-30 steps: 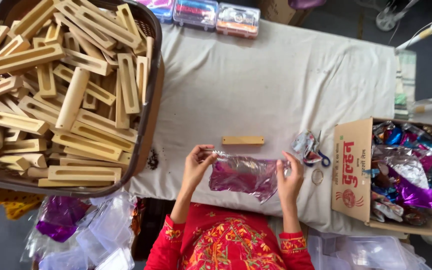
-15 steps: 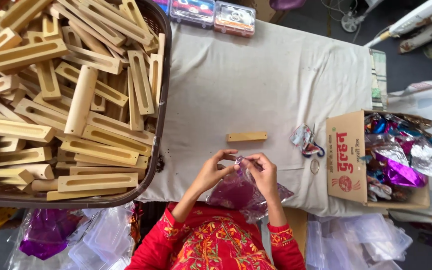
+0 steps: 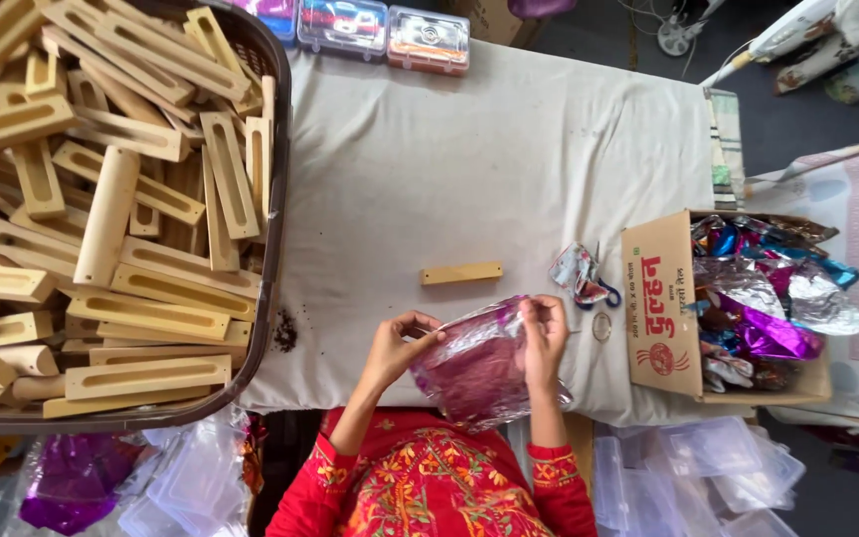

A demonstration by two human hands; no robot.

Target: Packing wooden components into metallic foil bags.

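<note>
**Two hands grip a foil sheet at the table's near edge**

From my remote seat I see both hands closed on one sheet of shiny pink foil. The left hand pinches its upper left corner between thumb and fingers; the right hand pinches the upper right edge. The foil hangs crumpled between them, over the near edge of the table and just above my red embroidered sleeves.

A single wooden block lies flat on the pale cloth just beyond the foil, apart from both hands. To the right of it sit a small wad of foil scraps with blue-handled scissors beside it, and a small ring near the right hand.

On the left a dark basket is heaped with slotted wooden blocks. On the right an open carton holds crumpled foils in silver, purple and blue. Three clear cases line the far edge. Clear plastic boxes lie below the table.
</note>
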